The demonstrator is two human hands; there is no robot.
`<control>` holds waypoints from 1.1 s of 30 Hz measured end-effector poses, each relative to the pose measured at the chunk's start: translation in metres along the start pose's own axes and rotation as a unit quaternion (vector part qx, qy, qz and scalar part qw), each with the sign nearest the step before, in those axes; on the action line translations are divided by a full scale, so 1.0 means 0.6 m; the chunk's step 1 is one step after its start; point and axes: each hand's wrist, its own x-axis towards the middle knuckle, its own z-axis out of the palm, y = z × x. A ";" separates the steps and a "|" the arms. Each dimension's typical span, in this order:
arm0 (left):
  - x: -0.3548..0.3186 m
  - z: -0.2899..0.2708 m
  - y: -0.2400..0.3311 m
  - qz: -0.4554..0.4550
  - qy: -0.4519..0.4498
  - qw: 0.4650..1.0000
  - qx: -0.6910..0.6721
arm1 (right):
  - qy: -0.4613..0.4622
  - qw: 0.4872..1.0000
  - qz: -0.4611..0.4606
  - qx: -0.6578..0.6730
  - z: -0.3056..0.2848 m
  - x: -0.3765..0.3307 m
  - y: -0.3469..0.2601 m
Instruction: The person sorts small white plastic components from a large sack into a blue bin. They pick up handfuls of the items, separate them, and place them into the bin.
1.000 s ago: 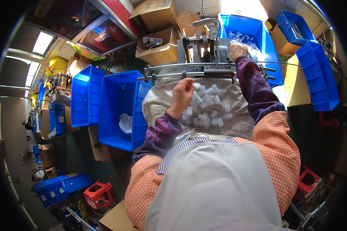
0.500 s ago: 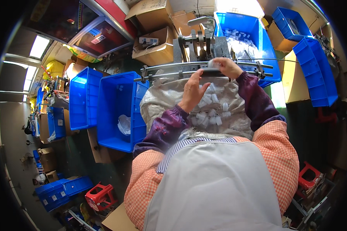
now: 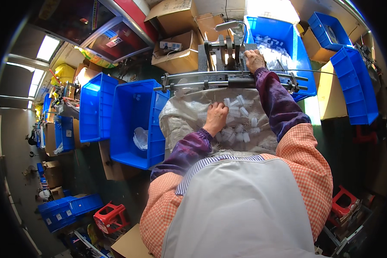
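Observation:
My left hand [image 3: 216, 117] is over the wrinkled pale sack cloth [image 3: 176, 112], its fingers curled down at the left edge of a pile of small whitish ribbed plastic pieces [image 3: 234, 134]. Whatever is between those fingertips is hidden. Farther off, my right hand [image 3: 254, 60] reaches over the steel rails to the right side of a dark metal bench machine [image 3: 221, 56]. Its fingers are bent and closed at the machine's block; what they grip is covered by the hand. A black sleeve [image 3: 241, 82] sits on the near rail [image 3: 193, 85], below the right wrist.
Right behind the machine stands a blue bin [image 3: 303, 64] holding many similar white pieces. A deep blue bin [image 3: 118, 133] with a clear bag is at my left. Cardboard boxes [image 3: 176, 49] stand at the back, and a red stool [image 3: 111, 218] is at lower left.
My right hand has gone from the rail forward to the machine, leaving the black sleeve. My left hand has drawn back from the rail to the pieces, its fingers now curled.

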 end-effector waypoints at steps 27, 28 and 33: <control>-0.001 -0.040 0.019 -0.147 0.032 0.885 -0.441 | -0.067 0.993 0.081 -0.056 0.003 0.011 -0.006; -0.001 -0.039 0.019 -0.142 0.036 0.886 -0.440 | -0.070 0.989 0.097 -0.087 0.000 0.010 -0.006; -0.002 -0.041 0.016 -0.160 0.052 0.873 -0.458 | -0.085 0.978 0.159 -0.103 -0.029 -0.014 -0.005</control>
